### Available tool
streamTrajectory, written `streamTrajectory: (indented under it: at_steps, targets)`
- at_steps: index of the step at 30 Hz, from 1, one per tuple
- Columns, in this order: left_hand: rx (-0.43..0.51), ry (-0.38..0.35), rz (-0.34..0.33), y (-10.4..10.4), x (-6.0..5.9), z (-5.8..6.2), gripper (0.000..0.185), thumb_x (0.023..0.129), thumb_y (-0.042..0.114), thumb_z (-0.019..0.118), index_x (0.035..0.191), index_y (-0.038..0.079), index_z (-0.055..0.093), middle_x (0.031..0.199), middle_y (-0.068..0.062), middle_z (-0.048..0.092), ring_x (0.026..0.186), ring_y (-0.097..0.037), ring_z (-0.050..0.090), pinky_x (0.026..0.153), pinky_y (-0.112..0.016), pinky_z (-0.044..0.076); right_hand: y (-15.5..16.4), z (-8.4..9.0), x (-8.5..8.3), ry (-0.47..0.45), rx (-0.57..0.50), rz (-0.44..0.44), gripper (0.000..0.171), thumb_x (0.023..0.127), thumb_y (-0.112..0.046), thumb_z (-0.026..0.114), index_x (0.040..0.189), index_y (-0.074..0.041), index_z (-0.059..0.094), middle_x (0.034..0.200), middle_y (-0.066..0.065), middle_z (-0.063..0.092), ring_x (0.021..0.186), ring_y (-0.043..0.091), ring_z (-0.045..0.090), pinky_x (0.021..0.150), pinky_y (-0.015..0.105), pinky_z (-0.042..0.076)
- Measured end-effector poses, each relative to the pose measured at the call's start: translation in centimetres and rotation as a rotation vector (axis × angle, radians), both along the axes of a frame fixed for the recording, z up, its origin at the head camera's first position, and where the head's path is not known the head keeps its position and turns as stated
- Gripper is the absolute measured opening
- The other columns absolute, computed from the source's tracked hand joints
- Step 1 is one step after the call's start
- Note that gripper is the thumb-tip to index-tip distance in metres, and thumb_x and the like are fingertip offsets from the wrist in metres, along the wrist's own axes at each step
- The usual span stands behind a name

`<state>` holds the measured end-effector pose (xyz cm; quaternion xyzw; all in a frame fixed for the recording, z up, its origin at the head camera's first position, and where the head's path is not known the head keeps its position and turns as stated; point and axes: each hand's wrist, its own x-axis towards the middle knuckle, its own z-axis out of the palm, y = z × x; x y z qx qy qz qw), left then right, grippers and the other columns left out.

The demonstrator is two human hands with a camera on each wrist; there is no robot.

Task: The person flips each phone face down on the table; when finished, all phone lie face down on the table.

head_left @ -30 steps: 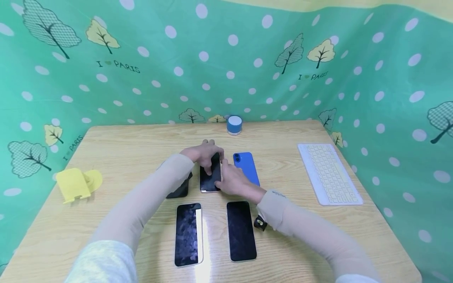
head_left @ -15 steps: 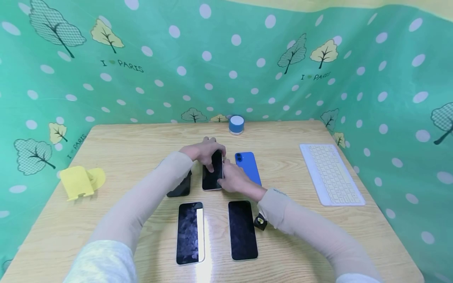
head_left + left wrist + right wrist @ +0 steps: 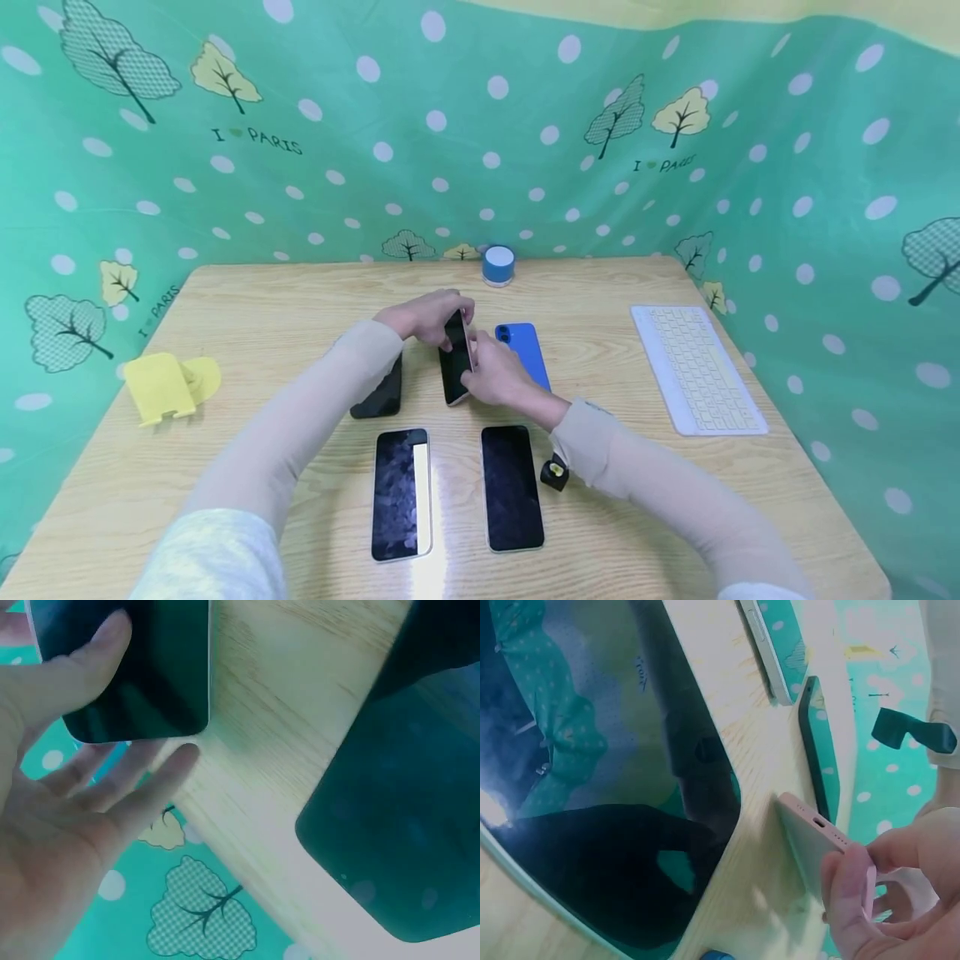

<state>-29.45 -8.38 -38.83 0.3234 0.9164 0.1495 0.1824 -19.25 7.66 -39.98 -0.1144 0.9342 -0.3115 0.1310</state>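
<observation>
Both hands hold one smartphone (image 3: 453, 371) with a dark screen and pinkish frame, tilted on the wooden table. The left hand (image 3: 431, 317) grips its far end; in the left wrist view the thumb lies on the screen (image 3: 161, 675) and the other fingers reach past the end. In the right wrist view, the right hand (image 3: 889, 900) pinches the phone's pink frame near its port end. Beside the right hand lies a blue phone (image 3: 529, 354), camera side up. A black phone (image 3: 381, 396) is partly hidden under the left forearm.
Two phones lie screen up in front, one with a bright reflection (image 3: 396, 492) and one dark (image 3: 512, 492). A yellow stand (image 3: 159, 387) is at left, a white keyboard (image 3: 697, 367) at right. A blue-and-white cylinder (image 3: 498, 265) stands near the far edge.
The held phone has gone from lying nearly flat to tilted, its right edge raised and its screen turned left. Both hands have kept hold of it and shifted only slightly.
</observation>
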Motion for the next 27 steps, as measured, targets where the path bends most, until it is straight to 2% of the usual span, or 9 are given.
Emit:
streamTrajectory:
  at_steps: [5, 10, 15, 18, 20, 24, 27]
  targets:
    - [0.010, 0.099, -0.027, -0.10, -0.18, -0.03, 0.035, 0.076, -0.008, 0.083, 0.100, 0.009, 0.065, 0.109, -0.010, 0.062, 0.099, -0.025, 0.057, 0.092, -0.038, 0.050, -0.18, 0.21, 0.09, 0.018, -0.013, -0.007, 0.069, 0.092, -0.005, 0.065, 0.156, -0.001, 0.039, 0.113, 0.012, 0.071, 0.089, 0.019, 0.066, 0.068, 0.027, 0.050]
    - [0.008, 0.234, -0.094, -0.08, -0.24, -0.01, 0.034, 0.070, -0.020, 0.072, 0.088, 0.009, 0.065, 0.098, -0.007, 0.066, 0.095, -0.025, 0.059, 0.089, -0.038, 0.053, -0.33, 0.38, 0.11, 0.024, -0.042, 0.003, 0.064, 0.093, -0.007, 0.066, 0.152, -0.003, 0.045, 0.113, 0.012, 0.071, 0.084, 0.020, 0.066, 0.064, 0.027, 0.050]
    - [0.027, 0.285, -0.152, -0.20, -0.34, -0.27, 0.033, 0.067, -0.023, 0.061, 0.085, 0.004, 0.067, 0.084, -0.006, 0.069, 0.082, -0.022, 0.061, 0.080, -0.035, 0.055, -0.60, 0.10, 0.20, 0.003, -0.038, 0.019, 0.064, 0.095, -0.015, 0.067, 0.154, -0.007, 0.045, 0.115, 0.011, 0.072, 0.079, 0.017, 0.066, 0.063, 0.027, 0.051]
    - [0.025, 0.277, -0.167, -0.23, -0.23, -0.36, 0.033, 0.068, -0.023, 0.059, 0.087, 0.002, 0.068, 0.082, -0.007, 0.069, 0.077, -0.021, 0.060, 0.077, -0.034, 0.055, -0.69, -0.09, 0.24, 0.025, -0.013, 0.035, 0.060, 0.095, -0.018, 0.066, 0.151, -0.008, 0.048, 0.119, 0.011, 0.073, 0.078, 0.016, 0.067, 0.065, 0.027, 0.050]
    - [0.013, 0.260, -0.165, -0.24, -0.11, -0.39, 0.034, 0.071, -0.023, 0.058, 0.092, 0.002, 0.069, 0.088, -0.009, 0.071, 0.081, -0.022, 0.062, 0.080, -0.035, 0.056, -0.71, -0.21, 0.28, 0.034, -0.010, 0.051, 0.058, 0.096, -0.018, 0.065, 0.150, -0.009, 0.050, 0.115, 0.012, 0.075, 0.071, 0.016, 0.065, 0.060, 0.027, 0.048]
    - [-0.044, 0.193, -0.127, -0.30, 0.14, -0.40, 0.042, 0.081, -0.019, 0.060, 0.116, 0.004, 0.071, 0.112, -0.014, 0.074, 0.102, -0.027, 0.068, 0.097, -0.041, 0.058, -0.71, -0.40, 0.35, 0.013, -0.006, 0.082, 0.057, 0.100, -0.021, 0.061, 0.154, -0.010, 0.046, 0.089, 0.007, 0.075, 0.053, 0.011, 0.054, 0.048, 0.024, 0.038]
    - [-0.072, 0.112, -0.060, -0.33, 0.25, -0.26, 0.047, 0.086, -0.012, 0.062, 0.129, 0.006, 0.069, 0.127, -0.017, 0.071, 0.117, -0.031, 0.068, 0.106, -0.043, 0.055, -0.76, -0.44, 0.44, -0.017, -0.008, 0.087, 0.061, 0.102, -0.022, 0.059, 0.159, -0.010, 0.040, 0.070, 0.001, 0.068, 0.045, 0.009, 0.047, 0.043, 0.022, 0.032]
